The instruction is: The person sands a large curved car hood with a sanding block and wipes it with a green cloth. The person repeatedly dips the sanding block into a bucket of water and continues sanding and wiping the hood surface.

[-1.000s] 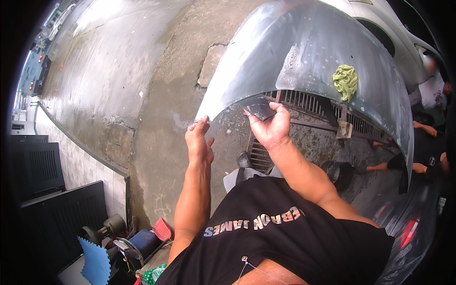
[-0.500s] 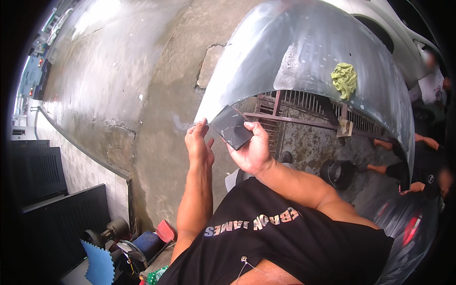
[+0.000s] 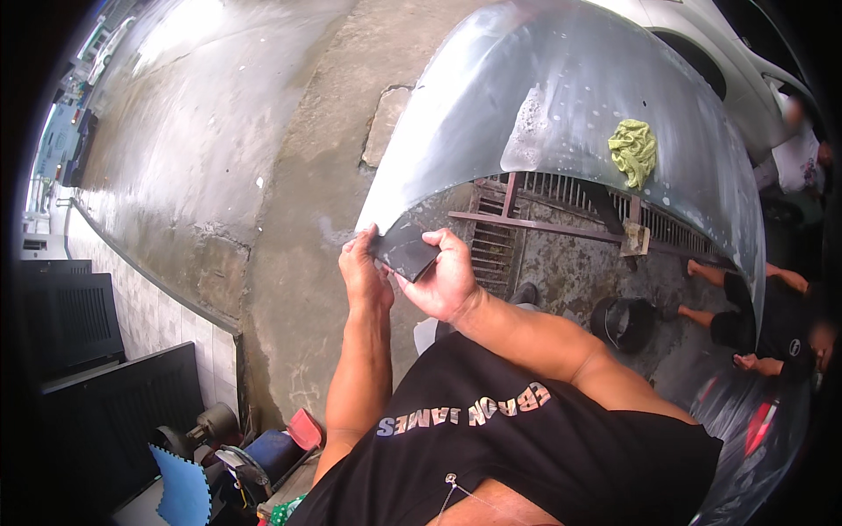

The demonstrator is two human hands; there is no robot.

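Observation:
My right hand (image 3: 449, 279) grips a dark, folded sheet of sandpaper (image 3: 405, 250), thumb on top and fingers underneath. The fingers of my left hand (image 3: 363, 270) close on the sheet's left edge; their undersides are hidden. Just beyond both hands is the near-left corner of a grey car hood (image 3: 579, 70), its surface wet and cloudy. A patch of white suds (image 3: 529, 131) and a crumpled yellow-green cloth (image 3: 632, 152) lie on the hood.
A reddish metal stand (image 3: 544, 224) shows under the hood, above a drain grate (image 3: 493, 254). A black bucket (image 3: 621, 324) stands to the right, near a co-worker (image 3: 772, 307). Dark louvred panels (image 3: 132, 412) and a red dustpan (image 3: 304, 430) are at lower left.
The sandpaper and my right hand have moved left and slightly down. My left fingers now meet the sheet's edge. At the right, the co-worker's hands have shifted.

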